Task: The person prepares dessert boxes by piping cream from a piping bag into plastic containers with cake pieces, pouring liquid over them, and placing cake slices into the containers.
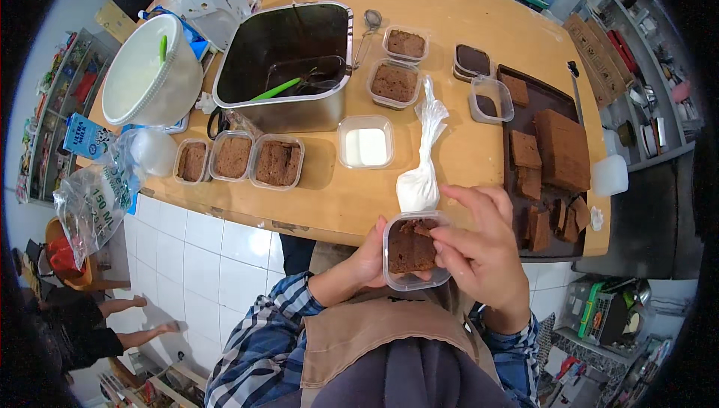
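Observation:
My left hand [367, 258] holds a clear square plastic cup [416, 277] with chocolate cake inside, near the table's front edge. My right hand [475, 243] has its thumb and index finger pressed on a crumbly cake piece [419, 228] at the cup's rim. Just behind the cup lies a white piping bag [416, 188]. To its left sits a cup of white cream [365, 146]. On my right, a dark tray [513, 228] carries a cake block [563, 149] and several cut pieces.
More cake cups [277, 161] stand along the table [314, 198]. A steel tub [278, 112] with a green-handled spatula, a white bucket [142, 86] and a crumpled plastic bag [93, 206] occupy the left. Another person's bare legs [142, 329] show at lower left.

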